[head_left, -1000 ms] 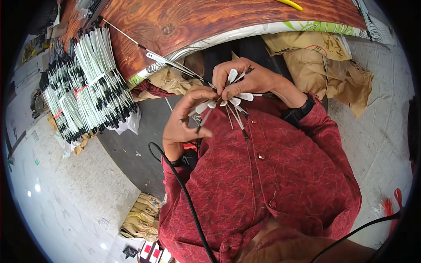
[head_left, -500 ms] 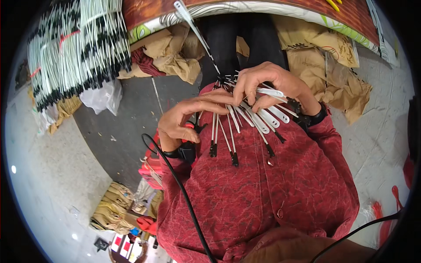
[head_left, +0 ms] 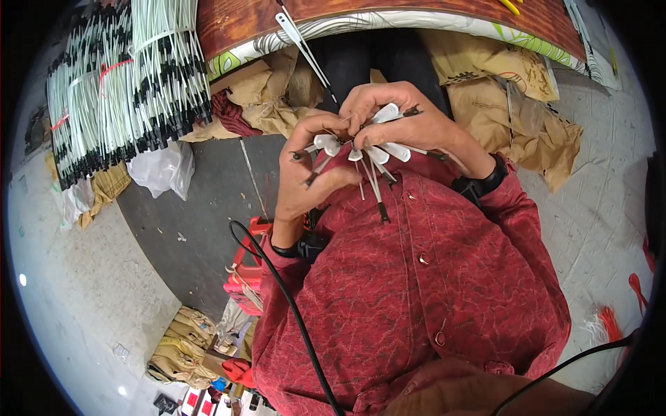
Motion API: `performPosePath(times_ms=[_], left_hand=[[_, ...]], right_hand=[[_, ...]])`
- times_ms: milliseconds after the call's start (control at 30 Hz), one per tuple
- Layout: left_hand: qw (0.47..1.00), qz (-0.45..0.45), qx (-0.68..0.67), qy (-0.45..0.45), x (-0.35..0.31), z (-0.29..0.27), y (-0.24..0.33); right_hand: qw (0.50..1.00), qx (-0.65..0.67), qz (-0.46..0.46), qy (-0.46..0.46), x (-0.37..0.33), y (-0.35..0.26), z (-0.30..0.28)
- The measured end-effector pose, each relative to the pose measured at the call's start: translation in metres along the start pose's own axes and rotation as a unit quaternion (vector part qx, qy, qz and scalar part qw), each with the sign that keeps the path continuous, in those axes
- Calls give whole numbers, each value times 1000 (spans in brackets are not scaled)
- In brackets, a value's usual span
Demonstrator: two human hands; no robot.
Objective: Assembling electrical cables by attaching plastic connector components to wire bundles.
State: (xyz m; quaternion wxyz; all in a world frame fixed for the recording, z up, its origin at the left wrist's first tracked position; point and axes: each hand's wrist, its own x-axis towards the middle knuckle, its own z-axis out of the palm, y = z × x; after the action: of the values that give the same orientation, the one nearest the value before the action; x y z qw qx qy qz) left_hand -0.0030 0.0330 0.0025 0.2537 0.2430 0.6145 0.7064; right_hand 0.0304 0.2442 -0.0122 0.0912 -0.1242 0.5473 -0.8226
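- We had the strips (head_left: 393, 152) in front of the shirt (head_left: 409, 277), between both hands, spread like a fan with white flat ends and thin dark-tipped stems pointing several ways.
- We judged the gathering well under way: many pieces already met near the fingertips. The meeting point was covered, so we could not tell whether they were joined there or merely held together.
- Our right hand (head_left: 416, 114) was closed in a pinch, thumb against fingers, with strips caught between and poking out past the knuckles.
- Our left hand (head_left: 305, 163) was curled, its thumb standing well apart from the fingers; white ends lay inside the curve, but we could not tell how firmly it gripped, if at all.
- One long strip (head_left: 290, 31) stood out from the rest, slanting up to the worktop (head_left: 243, 19); its near end ran toward the fingers, and we could not make out whether it belonged to the fan.
- Left of the worktop we had thick bundles (head_left: 142, 90) of similar pale, black-ended pieces, already bound with ties; no such tie showed on the fan.
- Farther out lay a plastic bag (head_left: 163, 170) below the bundles, a brown sack (head_left: 538, 135) at right and a red stool (head_left: 246, 267) beside us.
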Motion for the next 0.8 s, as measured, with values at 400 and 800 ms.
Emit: performPosePath(times_ms=[400,800], left_hand=[[995,-38,-14,87,-6,4,1],[996,-66,-18,56,-4,18,9]], right_hand=[[990,84,91,62,-4,-3,18],[942,-306,-83,109,-8,-26,25]])
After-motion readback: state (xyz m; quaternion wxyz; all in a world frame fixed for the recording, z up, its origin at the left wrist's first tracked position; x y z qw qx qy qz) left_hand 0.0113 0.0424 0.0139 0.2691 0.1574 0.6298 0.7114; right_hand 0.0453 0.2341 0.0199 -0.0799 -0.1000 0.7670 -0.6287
